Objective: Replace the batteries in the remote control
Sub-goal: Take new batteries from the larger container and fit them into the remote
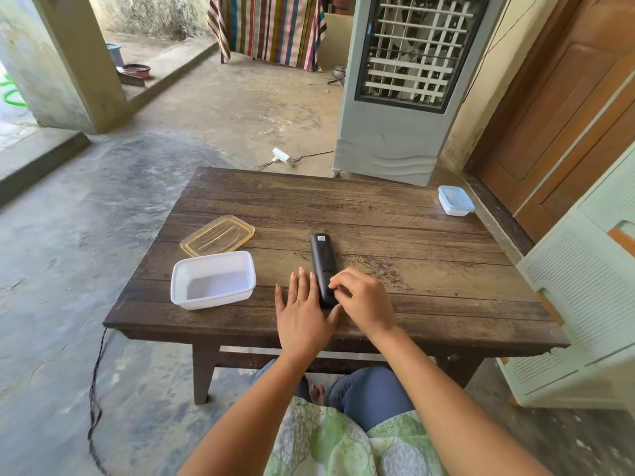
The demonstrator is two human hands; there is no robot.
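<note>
The remote (323, 259) lies face down on the worktop (412, 235), its long axis running straight away from the person, near end between both hands. The left hand (302, 310) rests flat against its left edge, fingers straight and released, steadying it. The right hand (364, 300) is the working one: its curled fingers grip the near end, probably at the battery cover, though the hand hides the catch. The cover likely needs to slide toward the person. An empty white tub (213, 280) sits to the left.
</note>
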